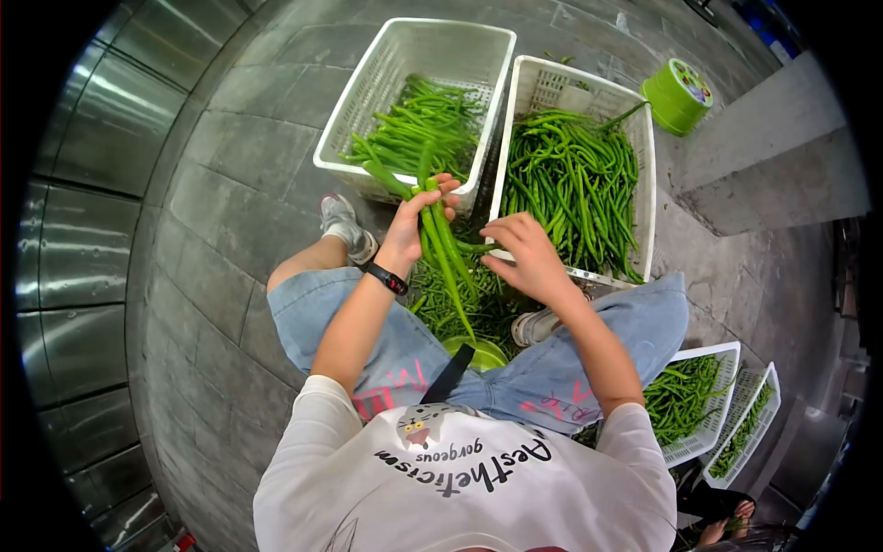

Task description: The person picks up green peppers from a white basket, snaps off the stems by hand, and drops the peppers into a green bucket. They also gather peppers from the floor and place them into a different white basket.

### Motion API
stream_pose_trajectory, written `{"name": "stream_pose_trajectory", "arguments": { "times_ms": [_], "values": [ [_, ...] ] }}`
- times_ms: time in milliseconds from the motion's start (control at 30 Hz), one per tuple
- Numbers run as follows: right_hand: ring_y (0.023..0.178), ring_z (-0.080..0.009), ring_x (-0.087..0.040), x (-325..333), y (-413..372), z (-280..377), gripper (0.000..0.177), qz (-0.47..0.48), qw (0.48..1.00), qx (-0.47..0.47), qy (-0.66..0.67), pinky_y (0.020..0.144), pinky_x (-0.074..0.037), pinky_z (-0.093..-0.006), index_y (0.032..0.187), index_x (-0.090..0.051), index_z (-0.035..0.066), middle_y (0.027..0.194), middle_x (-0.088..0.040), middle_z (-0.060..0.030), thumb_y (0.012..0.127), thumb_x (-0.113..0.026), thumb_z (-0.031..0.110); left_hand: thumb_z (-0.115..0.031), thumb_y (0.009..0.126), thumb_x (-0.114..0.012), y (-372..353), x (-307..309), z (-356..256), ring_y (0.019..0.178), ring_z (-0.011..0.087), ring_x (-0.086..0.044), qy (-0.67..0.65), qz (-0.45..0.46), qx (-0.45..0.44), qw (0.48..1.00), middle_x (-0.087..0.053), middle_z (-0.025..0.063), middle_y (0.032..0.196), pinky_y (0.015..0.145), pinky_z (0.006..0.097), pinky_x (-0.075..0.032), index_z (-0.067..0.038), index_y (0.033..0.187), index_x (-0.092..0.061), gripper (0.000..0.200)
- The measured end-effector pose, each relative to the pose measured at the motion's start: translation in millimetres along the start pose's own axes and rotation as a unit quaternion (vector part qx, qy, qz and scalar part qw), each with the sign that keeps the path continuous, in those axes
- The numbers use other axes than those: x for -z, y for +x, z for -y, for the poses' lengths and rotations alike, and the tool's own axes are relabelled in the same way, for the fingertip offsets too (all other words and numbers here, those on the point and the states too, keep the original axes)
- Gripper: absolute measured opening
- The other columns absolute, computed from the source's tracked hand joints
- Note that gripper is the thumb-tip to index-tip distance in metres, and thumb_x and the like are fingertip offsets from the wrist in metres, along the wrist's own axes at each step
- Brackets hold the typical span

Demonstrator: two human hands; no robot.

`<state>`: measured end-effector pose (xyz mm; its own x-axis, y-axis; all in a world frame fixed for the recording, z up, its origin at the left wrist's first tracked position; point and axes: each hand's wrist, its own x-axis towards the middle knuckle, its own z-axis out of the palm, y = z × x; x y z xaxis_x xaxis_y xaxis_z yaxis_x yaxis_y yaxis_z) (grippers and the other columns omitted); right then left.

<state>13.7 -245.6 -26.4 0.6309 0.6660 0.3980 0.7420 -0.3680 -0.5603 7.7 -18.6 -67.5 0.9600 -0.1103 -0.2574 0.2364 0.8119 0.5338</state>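
My left hand (420, 210) is closed around several long green peppers (444, 247), which point down over the space between my knees. To its right, my right hand (526, 250) has its thumb and fingers apart near a pepper stem, and I cannot make out anything held in it. Beyond my left hand, a white crate (351, 109) is partly filled with green peppers (425, 120). A second white crate (654, 184) beside it on the right holds a larger heap of peppers (572, 175).
A pile of green stems (451, 299) lies between my legs, above a green round stool (490, 357). A green bucket-like stool (678, 97) stands near a concrete pillar (768, 156). Two white baskets (727, 405) with peppers sit at lower right, near another person's hands (727, 529).
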Motion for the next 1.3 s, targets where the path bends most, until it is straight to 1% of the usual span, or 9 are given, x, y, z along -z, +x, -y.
{"name": "stream_pose_trajectory", "arguments": {
  "times_ms": [67,167,367,433,567,600,667,867,1300],
  "values": [
    [0.09,-0.0274,-0.057,-12.1,-6.7,-3.8,0.024,0.046,0.999,-0.009,0.009,0.079,-0.046,-0.0368,0.097,-0.062,0.007,0.092,-0.062,-0.0076,0.077,-0.067,0.019,-0.01,0.089,-0.052,0.1,1.7,5.3,0.108,0.0215,-0.056,0.021,0.027,0.009,0.999,-0.054,0.0115,0.125,0.089,0.0305,-0.051,-0.002,0.128,-0.044,0.041],
    [0.085,-0.028,-0.059,-23.2,-11.3,-6.9,0.018,0.073,0.993,-0.071,0.056,0.074,-0.048,-0.0382,0.093,-0.063,0.007,0.087,-0.063,-0.009,0.079,-0.065,0.019,-0.01,0.089,-0.051,-3.5,-10.1,5.7,0.115,0.0238,-0.053,0.021,0.032,0.012,0.999,-0.053,0.0127,0.127,0.097,0.0356,-0.047,-0.001,0.128,-0.044,0.04],
    [0.077,-0.0299,-0.059,-24.0,-9.2,-15.3,0.011,0.061,0.976,-0.132,0.162,0.07,-0.048,-0.0391,0.087,-0.061,0.005,0.081,-0.061,-0.0122,0.082,-0.062,0.014,-0.011,0.091,-0.051,-3.4,-16.5,5.2,0.113,0.0234,-0.054,-0.029,0.014,0.009,0.999,-0.055,0.0123,0.122,0.102,0.0414,-0.042,-0.001,0.122,-0.047,0.033],
    [0.081,-0.0291,-0.059,-27.3,-10.0,-20.4,0.01,0.094,0.955,-0.175,0.218,0.072,-0.047,-0.0382,0.087,-0.061,0.004,0.084,-0.061,-0.0117,0.082,-0.062,0.013,-0.01,0.091,-0.053,0.5,-5.3,9.5,0.104,0.0216,-0.058,-0.06,-0.002,0.009,0.998,-0.059,0.0101,0.109,0.101,0.0403,-0.044,-0.002,0.113,-0.051,0.024],
    [0.089,-0.0284,-0.055,-33.4,-6.6,-13.1,0.01,-0.071,0.991,-0.07,0.09,0.077,-0.045,-0.0366,0.087,-0.06,0.003,0.089,-0.059,-0.01,0.079,-0.063,0.008,-0.008,0.09,-0.055,6.1,7.7,12.3,0.086,0.0183,-0.06,-0.131,-0.047,0.004,0.99,-0.059,0.0056,0.084,0.097,0.0377,-0.047,-0.001,0.095,-0.055,0.008],
    [0.09,-0.0283,-0.054,-27.2,-2.1,-5.1,0.01,-0.098,0.991,-0.062,0.066,0.079,-0.044,-0.0363,0.087,-0.06,0.003,0.089,-0.058,-0.0097,0.078,-0.064,0.007,-0.009,0.09,-0.055,6.0,7.4,11.4,0.08,0.018,-0.059,-0.142,-0.102,-0.005,0.985,-0.058,0.0062,0.079,0.093,0.036,-0.049,-0.001,0.087,-0.055,0.009],
    [0.085,-0.0276,-0.053,-19.3,2.1,6.3,0.012,-0.136,0.99,-0.042,0.024,0.076,-0.044,-0.036,0.085,-0.061,0.003,0.086,-0.056,-0.0091,0.075,-0.067,0.005,-0.012,0.092,-0.055,7.2,19.9,12.2,0.08,0.0184,-0.058,-0.159,-0.132,-0.031,0.978,-0.056,0.0067,0.081,0.09,0.0357,-0.051,-0.002,0.084,-0.053,0.013],
    [0.08,-0.0269,-0.052,-42.9,0.7,29.5,0.022,-0.066,0.998,-0.009,0.014,0.07,-0.045,-0.0372,0.081,-0.061,0.003,0.08,-0.053,-0.0077,0.071,-0.074,0.018,-0.018,0.092,-0.057,11.9,34.3,26.9,0.078,0.0191,-0.057,-0.149,-0.24,-0.077,0.956,-0.055,0.0078,0.079,0.088,0.0357,-0.051,-0.002,0.08,-0.052,0.021],
    [0.071,-0.028,-0.05,-66.0,-2.1,8.0,0.013,-0.026,0.97,-0.164,0.177,0.062,-0.042,-0.0367,0.075,-0.055,-0.003,0.073,-0.053,-0.0115,0.076,-0.061,0.008,-0.018,0.095,-0.054,-3.1,-0.6,31.1,0.066,0.0123,-0.048,-0.06,-0.219,-0.088,0.97,-0.048,0.0002,0.075,0.067,0.0311,-0.046,-0.007,0.083,-0.046,0.018]
  ]
}}
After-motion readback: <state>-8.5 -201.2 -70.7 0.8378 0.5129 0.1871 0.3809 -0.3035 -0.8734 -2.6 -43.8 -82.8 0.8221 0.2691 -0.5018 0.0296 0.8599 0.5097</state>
